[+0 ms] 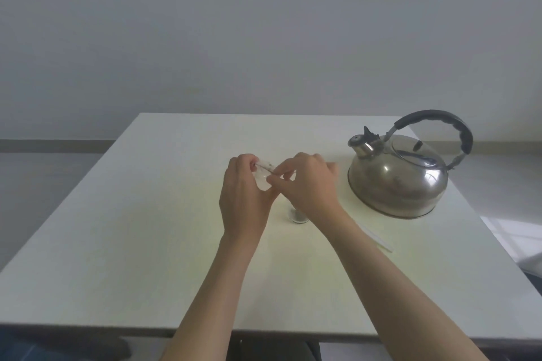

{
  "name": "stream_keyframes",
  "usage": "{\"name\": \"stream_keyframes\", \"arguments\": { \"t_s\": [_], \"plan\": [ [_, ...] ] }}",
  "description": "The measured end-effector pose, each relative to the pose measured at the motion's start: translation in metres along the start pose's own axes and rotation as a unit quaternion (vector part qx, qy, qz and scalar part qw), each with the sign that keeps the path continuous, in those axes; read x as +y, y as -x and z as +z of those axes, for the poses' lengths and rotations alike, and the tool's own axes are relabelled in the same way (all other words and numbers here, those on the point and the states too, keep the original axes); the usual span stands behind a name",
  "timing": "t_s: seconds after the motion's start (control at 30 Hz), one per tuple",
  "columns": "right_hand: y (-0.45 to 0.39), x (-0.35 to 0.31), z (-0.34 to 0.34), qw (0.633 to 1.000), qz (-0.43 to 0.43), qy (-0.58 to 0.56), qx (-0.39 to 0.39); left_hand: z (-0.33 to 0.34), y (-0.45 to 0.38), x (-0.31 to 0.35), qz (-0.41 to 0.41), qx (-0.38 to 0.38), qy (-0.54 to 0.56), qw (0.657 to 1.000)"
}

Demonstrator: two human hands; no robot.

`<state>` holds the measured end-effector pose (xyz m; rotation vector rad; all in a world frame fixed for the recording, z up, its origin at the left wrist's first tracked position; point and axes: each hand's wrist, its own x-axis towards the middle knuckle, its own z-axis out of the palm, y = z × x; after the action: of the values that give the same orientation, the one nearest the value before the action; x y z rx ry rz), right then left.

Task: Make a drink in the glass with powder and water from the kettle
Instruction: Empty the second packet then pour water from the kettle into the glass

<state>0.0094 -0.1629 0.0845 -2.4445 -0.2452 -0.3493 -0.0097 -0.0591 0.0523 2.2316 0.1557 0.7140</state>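
Note:
Both hands meet above the middle of the table, pinching a small clear powder sachet (264, 174) between them. My left hand (245, 193) grips its left end and my right hand (308, 182) grips its top right edge. Below my right wrist stands a small clear glass (297, 216), mostly hidden, with something dark at its bottom. A steel kettle (399, 176) with a black handle sits at the right, spout pointing left.
A thin pale stick or spoon (377, 239) lies on the white table (146, 228) in front of the kettle. The table's right edge runs close behind the kettle; a plain wall stands beyond the far edge.

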Motion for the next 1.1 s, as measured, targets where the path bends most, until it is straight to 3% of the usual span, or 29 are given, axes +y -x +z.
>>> {"name": "stream_keyframes", "arguments": {
  "t_s": [0.1, 0.3, 0.43, 0.8, 1.1],
  "plan": [
    [0.0, 0.003, 0.001, 0.999, 0.013, -0.026, -0.018, 0.0, 0.0, -0.004, 0.008, -0.027, 0.012, 1.0],
    [-0.009, 0.019, -0.015, 0.994, 0.005, -0.059, -0.094, -0.023, -0.015, -0.01, -0.035, -0.201, 0.171, 0.964],
    [-0.013, 0.028, -0.02, 0.983, -0.002, -0.14, -0.118, -0.03, -0.03, -0.008, -0.031, -0.212, 0.172, 0.962],
    [-0.006, 0.034, -0.032, 0.959, 0.041, -0.264, -0.093, -0.017, -0.039, 0.004, 0.002, -0.226, 0.15, 0.963],
    [-0.006, 0.034, -0.04, 0.957, 0.056, -0.272, -0.086, -0.013, -0.044, 0.008, -0.027, -0.236, 0.137, 0.962]
  ]
}}
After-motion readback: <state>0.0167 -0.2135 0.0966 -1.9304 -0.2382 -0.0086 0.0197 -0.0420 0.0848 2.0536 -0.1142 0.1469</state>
